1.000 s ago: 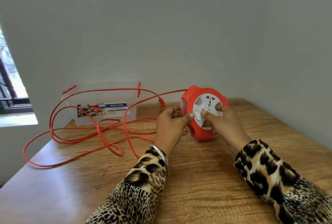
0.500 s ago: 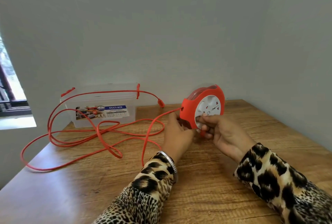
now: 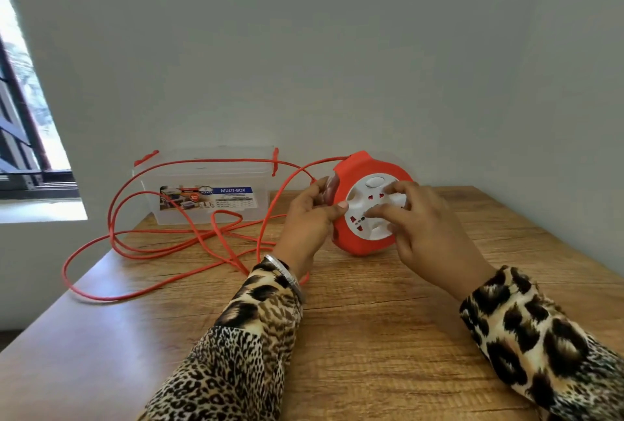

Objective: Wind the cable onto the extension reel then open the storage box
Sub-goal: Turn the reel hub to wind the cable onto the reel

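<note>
The wooden surface (image 3: 388, 336) ends at its left edge, and one loop of the orange cable (image 3: 189, 245) hangs just past it. The near middle of the surface is bare wood. The cable lies in loose loops on the left, in front of the clear storage box (image 3: 209, 184) by the far wall. Its lid is on. Its label reads "MULTI-BOX". The left hand (image 3: 309, 221) grips the side of the orange extension reel (image 3: 364, 211), right of the box. The right hand (image 3: 425, 228) presses spread fingers on the reel's white socket face.
</note>
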Action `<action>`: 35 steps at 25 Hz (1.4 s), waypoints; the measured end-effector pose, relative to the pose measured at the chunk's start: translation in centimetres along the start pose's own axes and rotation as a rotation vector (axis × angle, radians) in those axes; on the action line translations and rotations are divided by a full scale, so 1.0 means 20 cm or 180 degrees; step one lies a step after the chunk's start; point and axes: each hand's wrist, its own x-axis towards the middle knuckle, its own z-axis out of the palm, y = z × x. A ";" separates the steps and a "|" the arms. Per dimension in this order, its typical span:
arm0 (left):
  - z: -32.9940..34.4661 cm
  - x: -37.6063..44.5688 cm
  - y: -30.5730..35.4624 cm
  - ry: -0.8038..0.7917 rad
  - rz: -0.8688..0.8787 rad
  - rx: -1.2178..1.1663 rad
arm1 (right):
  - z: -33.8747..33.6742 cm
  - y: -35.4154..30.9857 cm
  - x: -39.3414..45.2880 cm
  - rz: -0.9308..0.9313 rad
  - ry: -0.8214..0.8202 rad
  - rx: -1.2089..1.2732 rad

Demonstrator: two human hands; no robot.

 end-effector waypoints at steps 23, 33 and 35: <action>0.16 -0.06 -0.09 -0.0038 -0.0182 0.0350 | 0.04 -0.04 0.04 0.2278 -0.0361 0.1517; 0.16 -0.06 -0.10 0.0053 -0.0108 0.0286 | 0.00 -0.05 0.05 0.3347 -0.0572 0.4940; 0.13 -0.03 -0.11 0.0195 -0.0024 0.0293 | -0.02 -0.03 0.04 0.3330 -0.0715 0.4485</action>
